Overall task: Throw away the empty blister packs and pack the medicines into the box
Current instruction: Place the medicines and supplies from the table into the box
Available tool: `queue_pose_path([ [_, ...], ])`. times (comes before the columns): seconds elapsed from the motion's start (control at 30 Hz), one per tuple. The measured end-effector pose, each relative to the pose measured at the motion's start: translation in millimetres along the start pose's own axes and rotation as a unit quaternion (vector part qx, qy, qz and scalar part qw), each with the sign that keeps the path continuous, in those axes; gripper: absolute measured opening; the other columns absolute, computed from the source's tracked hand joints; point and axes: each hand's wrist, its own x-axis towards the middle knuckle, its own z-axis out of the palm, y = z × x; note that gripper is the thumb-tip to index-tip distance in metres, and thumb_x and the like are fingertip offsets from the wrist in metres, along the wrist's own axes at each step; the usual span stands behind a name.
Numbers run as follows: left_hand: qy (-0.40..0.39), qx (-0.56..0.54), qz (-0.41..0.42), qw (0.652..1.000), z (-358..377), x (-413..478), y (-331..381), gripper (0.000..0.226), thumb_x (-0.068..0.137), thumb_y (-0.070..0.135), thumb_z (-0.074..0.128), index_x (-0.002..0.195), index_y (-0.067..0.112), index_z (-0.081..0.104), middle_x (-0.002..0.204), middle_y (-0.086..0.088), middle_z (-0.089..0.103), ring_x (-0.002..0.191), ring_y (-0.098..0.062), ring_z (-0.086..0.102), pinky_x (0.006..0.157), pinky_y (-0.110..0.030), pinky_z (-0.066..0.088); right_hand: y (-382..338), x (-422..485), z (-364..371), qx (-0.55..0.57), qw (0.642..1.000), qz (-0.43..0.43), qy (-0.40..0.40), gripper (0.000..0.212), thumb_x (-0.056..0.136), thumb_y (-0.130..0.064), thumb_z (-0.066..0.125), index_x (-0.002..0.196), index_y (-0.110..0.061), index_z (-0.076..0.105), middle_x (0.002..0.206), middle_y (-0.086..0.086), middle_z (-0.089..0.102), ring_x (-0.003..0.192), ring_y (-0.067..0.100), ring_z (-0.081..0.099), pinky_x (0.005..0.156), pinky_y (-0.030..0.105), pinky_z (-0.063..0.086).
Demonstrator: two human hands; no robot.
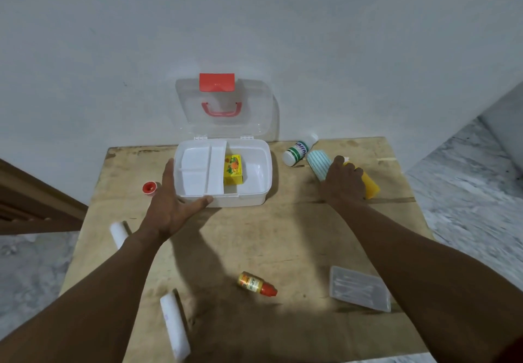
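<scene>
The box (254, 177) sat open at the table's (254, 249) far edge — light, stiff plastic, likely to slide. Your left hand (175, 201) lay spread against its corner; your right hand (343, 183) closed over the yellow bottle (369, 185) — grip its middle.

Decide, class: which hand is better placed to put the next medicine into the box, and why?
The right hand: it already rests on the yellow tube beside the striped roll. The left hand is braced against the box, steadying it.

Two bare forearms reach in from the bottom corners, no sleeves, watch or rings showing, and the left hand (172, 207) and right hand (343, 183) are both ungloved, long-fingered, nails short.
</scene>
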Motion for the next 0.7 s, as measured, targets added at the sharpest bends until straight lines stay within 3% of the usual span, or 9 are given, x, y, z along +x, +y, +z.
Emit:
queue_pose_path([
  [0.1,0.002,-0.002,-0.002,1.0,0,-1,0,0.099,0.066,0.051,0.08,0.145,0.035,0.022,0.128,0.019,0.044,0.12,-0.011,0.046,0.078,-0.014,0.045,-1,0,2,-0.006,1.0,-0.004,-0.003,0.059,0.094,-0.018,0.059,0.141,0.003,0.03,0.13,0.022,0.052,0.125,0.039,0.044,0.089,0.043,0.048],
  [0.23,0.005,-0.003,-0.005,1.0,1,0,1,0.094,0.068,0.045,0.082,0.141,0.038,0.023,0.12,0.037,0.04,0.114,-0.002,0.047,0.075,-0.009,0.044,-1,-4,3,0.0,1.0,-0.019,0.01,0.056,0.093,-0.019,0.058,0.138,0.005,0.034,0.133,0.022,0.052,0.122,0.039,0.047,0.093,0.041,0.043],
  [0.3,-0.005,0.001,-0.001,1.0,0,-1,1,0.095,0.067,0.048,0.08,0.141,0.038,0.022,0.121,0.029,0.043,0.114,-0.004,0.048,0.076,-0.011,0.046,-2,-14,0,0.017,1.0,-0.013,0.02,0.053,0.092,-0.022,0.059,0.135,0.002,0.039,0.131,0.021,0.052,0.121,0.04,0.046,0.093,0.042,0.042],
  [0.4,-0.007,-0.011,-0.018,1.0,2,-4,-2,0.102,0.063,0.053,0.081,0.143,0.035,0.021,0.128,0.015,0.046,0.117,-0.014,0.05,0.086,-0.031,0.055,-5,-22,-6,0.048,0.998,-0.017,0.044,0.044,0.087,-0.021,0.063,0.125,-0.005,0.047,0.122,0.014,0.057,0.116,0.039,0.047,0.086,0.042,0.044],
  [0.5,-0.004,-0.026,-0.018,0.999,-4,-6,2,0.109,0.059,0.053,0.084,0.146,0.032,0.022,0.131,0.009,0.053,0.119,-0.018,0.054,0.097,-0.048,0.051,-13,-33,-16,0.091,0.991,-0.049,0.084,0.039,0.082,-0.015,0.064,0.119,-0.007,0.053,0.115,0.014,0.06,0.11,0.037,0.055,0.09,0.042,0.039],
  [0.6,-0.001,-0.046,-0.004,0.999,-5,-7,7,0.105,0.067,0.028,0.088,0.148,0.021,0.022,0.129,0.007,0.053,0.117,-0.015,0.054,0.1,-0.037,0.047,-24,-49,-26,0.136,0.97,-0.101,0.175,0.037,0.069,-0.009,0.065,0.106,-0.002,0.064,0.092,0.023,0.063,0.09,0.043,0.06,0.075,0.044,0.047],
  [0.7,0.008,-0.043,-0.003,0.999,-4,-10,11,0.099,0.073,0.017,0.084,0.149,0.017,0.021,0.122,0.011,0.05,0.107,-0.01,0.05,0.084,-0.016,0.037,-35,-62,-30,0.14,0.943,-0.175,0.247,0.041,0.061,-0.016,0.054,0.096,-0.001,0.068,0.073,0.02,0.062,0.072,0.04,0.059,0.058,0.04,0.05],
])
